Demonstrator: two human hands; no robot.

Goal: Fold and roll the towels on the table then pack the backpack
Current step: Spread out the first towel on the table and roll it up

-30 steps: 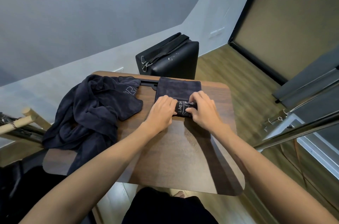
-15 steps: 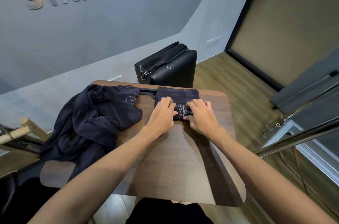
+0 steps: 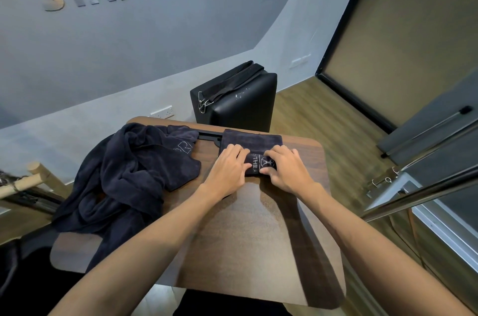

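A dark towel (image 3: 252, 141) lies folded into a narrow strip at the far middle of the wooden table (image 3: 258, 238). Its near end is rolled up, with white lettering showing on the roll between my hands. My left hand (image 3: 229, 167) presses on the left part of the roll. My right hand (image 3: 285, 169) grips the right part, thumb under its near side. A heap of dark unfolded towels (image 3: 129, 173) covers the table's left side and hangs over its edge.
A black boxy bag with a strap (image 3: 235, 98) stands on the floor behind the table. Metal rails (image 3: 426, 191) run along the right. Wooden poles (image 3: 25, 178) stick in from the left. A grey wall lies beyond.
Both hands have rolled the towel farther away from me; the flat strip beyond the roll is shorter and different lettering shows on the roll.
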